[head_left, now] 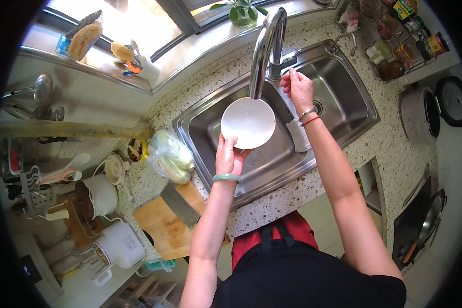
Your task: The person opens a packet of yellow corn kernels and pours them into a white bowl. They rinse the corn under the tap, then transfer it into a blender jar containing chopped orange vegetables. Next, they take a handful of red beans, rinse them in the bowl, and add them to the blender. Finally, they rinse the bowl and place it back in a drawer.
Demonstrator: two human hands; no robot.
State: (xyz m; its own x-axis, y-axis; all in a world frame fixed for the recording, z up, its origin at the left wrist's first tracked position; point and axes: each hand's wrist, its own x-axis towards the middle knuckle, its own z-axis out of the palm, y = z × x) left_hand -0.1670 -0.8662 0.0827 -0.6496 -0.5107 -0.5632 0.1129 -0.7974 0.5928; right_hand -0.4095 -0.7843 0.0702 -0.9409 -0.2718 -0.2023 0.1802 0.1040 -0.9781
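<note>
A white bowl (248, 123) is held by its near rim in my left hand (230, 154), thumb inside and fingers underneath. It is over the left basin of the steel sink (280, 169), just below the mouth of the chrome faucet (264, 51). No water stream can be made out. My right hand (299, 91) is raised beside the faucet, close to its lever (289, 58), with loosely curled fingers and nothing visible in them. A pale cloth (299, 135) hangs over the divider between the two basins, by my right forearm.
Left of the sink lie a bagged green vegetable (172, 154), a cleaver (181, 204) and a wooden cutting board (159, 226). Spice jars (395, 51) fill a rack at the far right, above an open-lidded cooker (421, 115). A potted plant (243, 14) stands on the windowsill.
</note>
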